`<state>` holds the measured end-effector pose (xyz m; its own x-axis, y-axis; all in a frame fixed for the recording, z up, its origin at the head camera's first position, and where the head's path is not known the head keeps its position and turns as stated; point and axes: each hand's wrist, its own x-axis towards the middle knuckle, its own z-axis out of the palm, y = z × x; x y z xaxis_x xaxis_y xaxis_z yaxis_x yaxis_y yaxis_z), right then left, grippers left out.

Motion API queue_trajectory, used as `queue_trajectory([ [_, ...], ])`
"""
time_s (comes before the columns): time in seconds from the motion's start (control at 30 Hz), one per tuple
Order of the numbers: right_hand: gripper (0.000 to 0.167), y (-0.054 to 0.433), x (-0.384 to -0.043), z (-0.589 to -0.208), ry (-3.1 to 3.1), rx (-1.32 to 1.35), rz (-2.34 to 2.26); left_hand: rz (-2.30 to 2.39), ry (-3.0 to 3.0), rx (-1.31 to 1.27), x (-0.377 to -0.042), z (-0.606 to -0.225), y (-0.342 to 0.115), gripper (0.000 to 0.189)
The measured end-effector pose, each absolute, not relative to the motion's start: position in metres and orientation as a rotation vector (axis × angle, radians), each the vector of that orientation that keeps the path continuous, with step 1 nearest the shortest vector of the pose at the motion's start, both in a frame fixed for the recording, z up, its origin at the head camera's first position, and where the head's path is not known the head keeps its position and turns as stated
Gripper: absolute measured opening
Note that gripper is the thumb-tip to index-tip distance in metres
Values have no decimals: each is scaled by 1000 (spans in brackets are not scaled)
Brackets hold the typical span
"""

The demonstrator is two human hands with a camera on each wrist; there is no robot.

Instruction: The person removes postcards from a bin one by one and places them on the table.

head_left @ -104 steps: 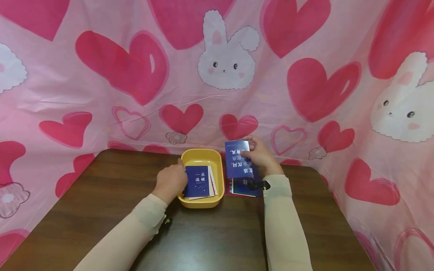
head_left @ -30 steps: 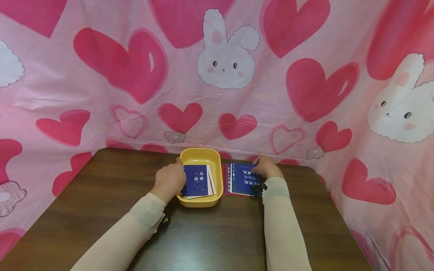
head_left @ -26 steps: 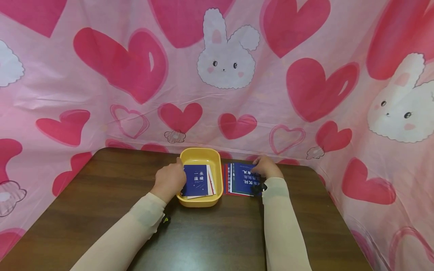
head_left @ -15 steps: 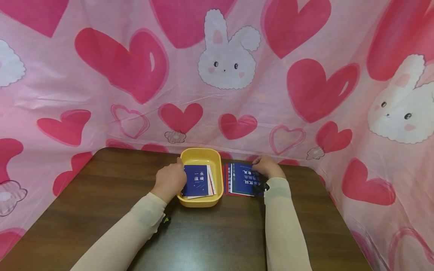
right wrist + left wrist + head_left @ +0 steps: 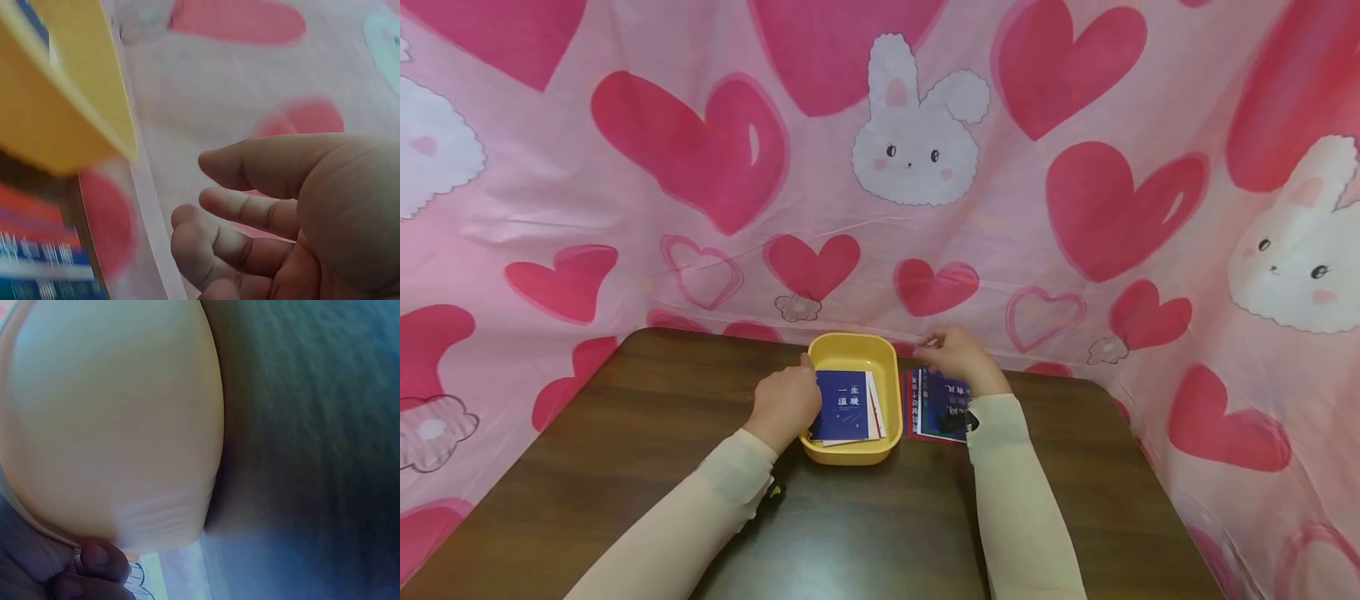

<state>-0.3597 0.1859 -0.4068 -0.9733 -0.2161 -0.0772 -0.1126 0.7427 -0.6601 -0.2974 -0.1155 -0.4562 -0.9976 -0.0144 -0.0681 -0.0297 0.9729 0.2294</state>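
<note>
Cream cloth sleeves [image 5: 692, 512] reach across a dark brown wood-grain counter [image 5: 865, 533], the right one and its black wrist strap [image 5: 959, 421] screening part of an overlapping spread of blue, white and red rectangular cards [image 5: 931, 408]. Just left of it sits a rounded rectangular yellow plastic tray [image 5: 852, 456], its long axis running away from the person. The left hand [image 5: 784, 404] grips the tray's left rim, hiding part of it. Inside, a dark blue rectangular card [image 5: 841, 417] tops a fanned pile [image 5: 874, 417], lying lengthwise, its white characters upright to the person. Near the spread's far edge hangs the right hand [image 5: 958, 358], thumb and fingers apart, loosely bent, holding nothing. Right-wrist footage shows the cards blurred and cut off. Behind stretches a pink heart-and-rabbit-patterned cloth backdrop [image 5: 835, 187].
</note>
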Motion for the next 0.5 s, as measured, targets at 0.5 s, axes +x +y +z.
queue_trajectory([
  [0.5,21,71,-368,-409,2675,-455,-754,354,3077,-16,-295,-456,-115,70],
])
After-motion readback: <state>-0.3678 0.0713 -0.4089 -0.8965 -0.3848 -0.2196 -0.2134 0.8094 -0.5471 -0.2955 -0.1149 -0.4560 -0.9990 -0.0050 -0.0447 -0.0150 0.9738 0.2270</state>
